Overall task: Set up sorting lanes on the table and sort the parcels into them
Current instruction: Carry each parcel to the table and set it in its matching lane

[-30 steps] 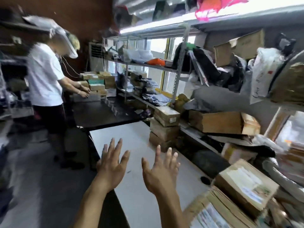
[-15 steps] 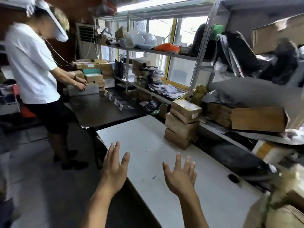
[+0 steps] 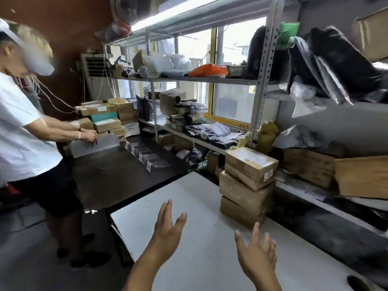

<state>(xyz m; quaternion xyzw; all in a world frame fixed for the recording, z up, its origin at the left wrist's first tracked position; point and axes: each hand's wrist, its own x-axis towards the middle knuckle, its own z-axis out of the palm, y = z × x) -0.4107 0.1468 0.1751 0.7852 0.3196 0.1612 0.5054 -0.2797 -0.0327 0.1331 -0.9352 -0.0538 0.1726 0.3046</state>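
A white table [image 3: 195, 198] stretches ahead of me. A stack of three brown cardboard parcels [image 3: 246, 185] stands at its far right edge, against the shelving. My left hand [image 3: 168, 232] hovers over the table's near left part, fingers straight and holding nothing. My right hand [image 3: 257, 254] hovers lower right, fingers spread and empty, just short of the stack. Neither hand touches a parcel.
A black table [image 3: 117, 175] adjoins the white one at the far end, with small label cards [image 3: 144, 156] and stacked boxes [image 3: 105, 120]. A person in a white shirt [image 3: 21, 133] handles a box there. Metal shelves [image 3: 260, 85] full of bags and boxes line the right side.
The view has swung left and closer to the white table. Both hands stay open and empty, and the right one has drifted right, toward the parcel stack.
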